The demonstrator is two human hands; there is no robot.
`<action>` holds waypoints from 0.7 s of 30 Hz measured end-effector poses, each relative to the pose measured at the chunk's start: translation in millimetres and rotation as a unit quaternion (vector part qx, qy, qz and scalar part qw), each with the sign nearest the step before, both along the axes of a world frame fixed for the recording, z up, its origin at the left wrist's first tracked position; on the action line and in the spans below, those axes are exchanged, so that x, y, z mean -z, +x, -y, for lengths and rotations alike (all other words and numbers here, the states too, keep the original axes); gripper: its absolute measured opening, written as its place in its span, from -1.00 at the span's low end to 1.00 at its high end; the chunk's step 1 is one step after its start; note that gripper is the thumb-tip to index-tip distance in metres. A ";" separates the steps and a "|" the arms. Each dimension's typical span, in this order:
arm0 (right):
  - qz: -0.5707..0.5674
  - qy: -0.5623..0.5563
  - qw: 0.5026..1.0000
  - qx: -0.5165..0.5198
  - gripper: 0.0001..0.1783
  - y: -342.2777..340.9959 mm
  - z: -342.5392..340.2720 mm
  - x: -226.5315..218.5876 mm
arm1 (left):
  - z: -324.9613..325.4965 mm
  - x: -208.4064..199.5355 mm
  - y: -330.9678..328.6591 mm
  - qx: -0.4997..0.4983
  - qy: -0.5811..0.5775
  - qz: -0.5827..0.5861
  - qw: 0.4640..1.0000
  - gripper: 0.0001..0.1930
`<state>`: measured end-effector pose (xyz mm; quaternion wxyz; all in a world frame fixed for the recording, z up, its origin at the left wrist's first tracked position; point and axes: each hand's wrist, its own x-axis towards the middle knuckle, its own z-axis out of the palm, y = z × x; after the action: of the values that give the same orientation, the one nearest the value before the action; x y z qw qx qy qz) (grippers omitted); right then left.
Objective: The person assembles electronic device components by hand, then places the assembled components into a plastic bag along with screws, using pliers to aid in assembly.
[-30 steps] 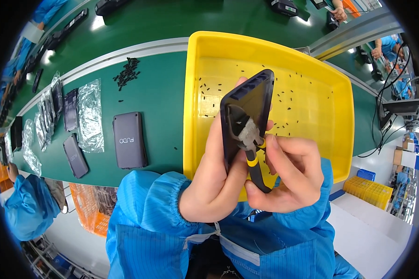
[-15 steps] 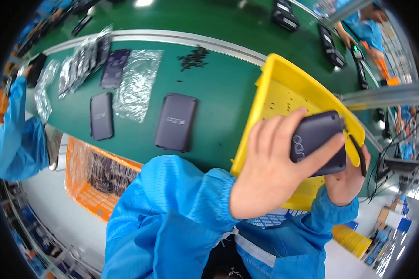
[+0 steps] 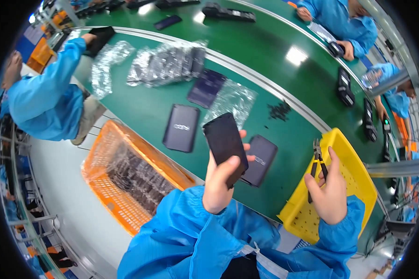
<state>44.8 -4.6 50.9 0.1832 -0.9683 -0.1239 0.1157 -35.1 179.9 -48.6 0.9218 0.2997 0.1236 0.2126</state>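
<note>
My left hand grips a dark rectangular plastic cover, tilted above the table, with the thumb across its face. My right hand holds a pair of cutting pliers with black and yellow handles, jaws pointing away from me, over the near side of a yellow bin. Partly hidden behind my left fingers, a similar dark cover lies on the green table. Another dark cover rests farther left.
A clear plastic bag, a dark panel, several bagged parts and a pile of small black bits lie on the table. An orange crate of wrapped parts stands at the left, near a co-worker's blue sleeve.
The cover has moved left, away from the yellow bin, in my left hand. My right hand has parted from it and keeps the pliers. The view has swung left.
</note>
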 end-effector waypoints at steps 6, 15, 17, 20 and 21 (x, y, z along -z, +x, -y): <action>0.184 -0.226 0.956 -0.036 -0.11 17.6 -31.4 54.7 | -56.6 14.1 -34.0 -0.057 -0.047 0.069 0.995 -0.35; 0.179 -0.362 0.913 -0.047 -0.11 55.8 -41.5 113.0 | -99.2 10.5 17.0 -0.202 0.675 -0.327 0.630 -0.19; 0.156 -0.395 0.904 -0.043 -0.11 54.8 -43.4 111.8 | -111.9 10.3 35.5 -0.175 0.715 -0.347 0.581 -0.20; 0.131 -0.410 0.901 -0.046 -0.05 55.0 -41.7 109.9 | -125.5 17.1 76.7 -0.168 0.735 -0.354 0.554 -0.21; 0.145 -0.405 0.901 -0.050 -0.03 55.1 -41.3 110.3 | -128.1 17.6 89.9 -0.162 0.747 -0.367 0.530 -0.21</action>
<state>99.8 36.7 -59.5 -0.2505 -0.9576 -0.1401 0.0231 54.8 308.0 -66.2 0.1849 0.9055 0.2936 0.2442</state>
